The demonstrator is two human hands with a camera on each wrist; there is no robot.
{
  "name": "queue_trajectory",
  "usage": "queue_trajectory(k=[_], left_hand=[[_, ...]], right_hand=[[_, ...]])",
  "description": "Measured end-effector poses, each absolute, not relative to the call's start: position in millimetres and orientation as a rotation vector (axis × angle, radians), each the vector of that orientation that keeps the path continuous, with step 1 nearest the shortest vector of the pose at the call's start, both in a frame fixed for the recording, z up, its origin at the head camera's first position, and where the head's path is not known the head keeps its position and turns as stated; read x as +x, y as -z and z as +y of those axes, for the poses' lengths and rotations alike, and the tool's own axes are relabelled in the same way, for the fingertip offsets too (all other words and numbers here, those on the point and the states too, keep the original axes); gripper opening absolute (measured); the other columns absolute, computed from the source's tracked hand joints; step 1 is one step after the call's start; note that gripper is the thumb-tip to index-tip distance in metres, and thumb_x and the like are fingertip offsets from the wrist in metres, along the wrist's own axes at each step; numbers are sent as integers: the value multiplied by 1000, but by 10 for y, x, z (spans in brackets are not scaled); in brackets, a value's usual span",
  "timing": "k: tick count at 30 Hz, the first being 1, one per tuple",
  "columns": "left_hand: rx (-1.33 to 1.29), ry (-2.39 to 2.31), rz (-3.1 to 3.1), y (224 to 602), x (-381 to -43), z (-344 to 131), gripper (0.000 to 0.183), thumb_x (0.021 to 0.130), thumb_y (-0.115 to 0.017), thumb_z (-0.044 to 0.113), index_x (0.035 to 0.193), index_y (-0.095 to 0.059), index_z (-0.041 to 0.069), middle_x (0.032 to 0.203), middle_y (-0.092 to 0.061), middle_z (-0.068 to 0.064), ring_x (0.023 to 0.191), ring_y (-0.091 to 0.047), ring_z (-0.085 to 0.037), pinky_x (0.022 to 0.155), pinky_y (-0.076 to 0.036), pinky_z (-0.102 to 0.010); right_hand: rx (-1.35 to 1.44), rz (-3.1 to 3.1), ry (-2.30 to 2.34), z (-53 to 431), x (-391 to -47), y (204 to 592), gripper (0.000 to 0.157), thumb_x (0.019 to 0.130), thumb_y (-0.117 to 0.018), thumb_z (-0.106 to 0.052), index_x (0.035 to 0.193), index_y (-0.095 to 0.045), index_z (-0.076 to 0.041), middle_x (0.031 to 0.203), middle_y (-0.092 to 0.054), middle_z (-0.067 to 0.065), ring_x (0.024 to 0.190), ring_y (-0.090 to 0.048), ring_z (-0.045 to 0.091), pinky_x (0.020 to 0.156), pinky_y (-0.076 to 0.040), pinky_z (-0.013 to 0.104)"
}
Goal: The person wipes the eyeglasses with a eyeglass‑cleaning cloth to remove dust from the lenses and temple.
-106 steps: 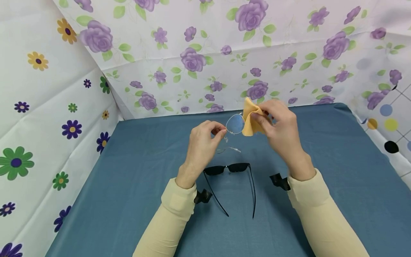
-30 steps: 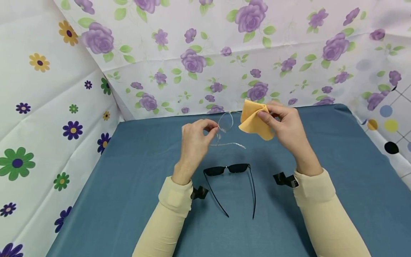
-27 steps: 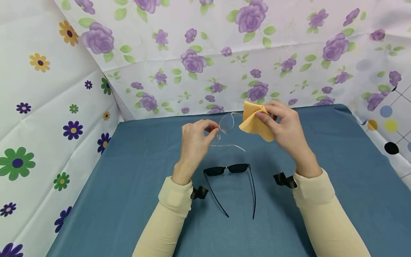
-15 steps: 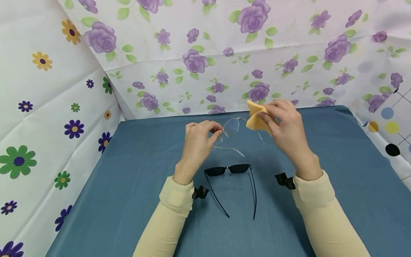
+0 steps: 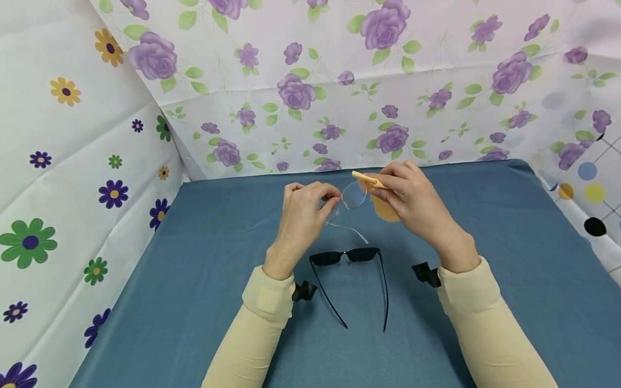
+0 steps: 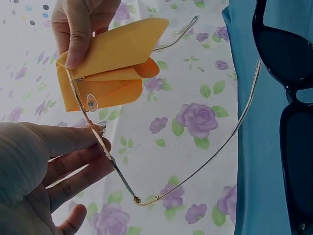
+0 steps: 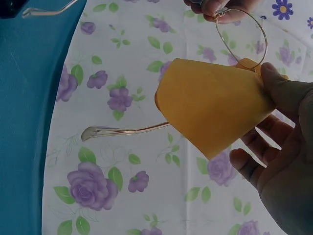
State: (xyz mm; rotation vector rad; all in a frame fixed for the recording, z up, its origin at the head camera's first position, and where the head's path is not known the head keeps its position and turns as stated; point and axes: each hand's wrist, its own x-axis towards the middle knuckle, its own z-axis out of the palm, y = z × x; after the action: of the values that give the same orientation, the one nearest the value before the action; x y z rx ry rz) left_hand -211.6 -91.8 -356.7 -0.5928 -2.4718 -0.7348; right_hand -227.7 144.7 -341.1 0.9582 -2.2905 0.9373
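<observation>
In the head view my left hand (image 5: pixel 306 218) pinches a pair of thin gold-rimmed eyeglasses (image 5: pixel 354 194) by the bridge, held up above the table. My right hand (image 5: pixel 421 211) grips a folded yellow cleaning cloth (image 5: pixel 387 209) between thumb and fingers. In the right wrist view the cloth (image 7: pixel 215 103) wraps over the outer edge of one lens, and a temple arm (image 7: pixel 120 131) sticks out from behind it. The left wrist view has the other temple arm (image 6: pixel 195 171) hanging unfolded. Part of the lens is hidden by the cloth.
Black sunglasses (image 5: pixel 345 257) lie unfolded on the blue tablecloth (image 5: pixel 204 302) below the hands, temples toward me. A flower-printed sheet (image 5: pixel 310 81) rises behind the table, and another flowered sheet (image 5: pixel 68 178) stands at the left.
Earlier the right hand held the cloth just off the lens; it has come down and left, so the cloth now covers the lens edge. The left hand has shifted slightly right with the eyeglasses.
</observation>
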Motion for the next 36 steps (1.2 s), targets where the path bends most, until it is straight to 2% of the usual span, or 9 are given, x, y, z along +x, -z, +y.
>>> queue_trajectory(k=[4, 9, 15, 20, 24, 31, 36], left_hand=[[-588, 744, -2465, 3569, -2120, -919, 6, 96, -78, 15, 101, -80, 14, 92, -75, 0, 80, -69, -16, 95, -39, -48], [-577, 747, -2479, 3566, -2121, -919, 7, 97, -76, 17, 101, -80, 14, 92, -75, 1, 81, -69, -16, 95, -39, -48], [-587, 738, -2481, 3561, -2126, -912, 7, 98, -75, 19, 102, -80, 15, 94, -76, 1, 82, -69, -14, 96, -39, -47], [-648, 744, -2449, 3565, -2123, -912, 7, 98, -75, 18, 102, -80, 15, 96, -76, 1, 83, -69, -12, 100, -38, -49], [-684, 716, -2429, 3567, -2119, -915, 7, 98, -75, 18, 102, -79, 16, 95, -76, 2, 83, -68, -10, 103, -37, -51], [-718, 705, -2407, 3559, -2121, -921, 7, 99, -74, 18, 103, -79, 16, 95, -75, 3, 83, -67, -10, 104, -37, -51], [-722, 704, -2406, 3550, -2121, -922, 8, 99, -74, 18, 104, -79, 16, 97, -76, 3, 82, -66, -10, 104, -36, -51]], right_hand=[[957, -2338, -970, 1465, -2258, 3404, 21, 94, -72, 4, 114, -76, 3, 110, -62, 14, 93, -50, 26, 73, -44, 40], [896, -2353, -1021, 1486, -2218, 3377, 29, 96, -69, 6, 123, -75, 1, 106, -61, 11, 90, -51, 21, 71, -42, 33], [921, -2275, -1169, 1526, -2182, 3341, 30, 93, -70, 9, 121, -76, 0, 98, -61, 6, 81, -52, 14, 68, -40, 25], [946, -2279, -1203, 1539, -2222, 3382, 30, 94, -69, 7, 122, -76, 0, 98, -59, 5, 77, -48, 12, 65, -41, 25], [944, -2287, -1118, 1530, -2260, 3423, 26, 93, -71, 5, 117, -77, 1, 95, -58, 5, 74, -48, 12, 63, -39, 23], [922, -2243, -1035, 1473, -2269, 3423, 32, 90, -76, 2, 121, -74, -4, 96, -67, 6, 73, -51, 12, 65, -41, 22], [881, -2242, -939, 1434, -2267, 3427, 22, 90, -78, 1, 111, -72, 0, 89, -63, 8, 73, -50, 14, 65, -40, 24]])
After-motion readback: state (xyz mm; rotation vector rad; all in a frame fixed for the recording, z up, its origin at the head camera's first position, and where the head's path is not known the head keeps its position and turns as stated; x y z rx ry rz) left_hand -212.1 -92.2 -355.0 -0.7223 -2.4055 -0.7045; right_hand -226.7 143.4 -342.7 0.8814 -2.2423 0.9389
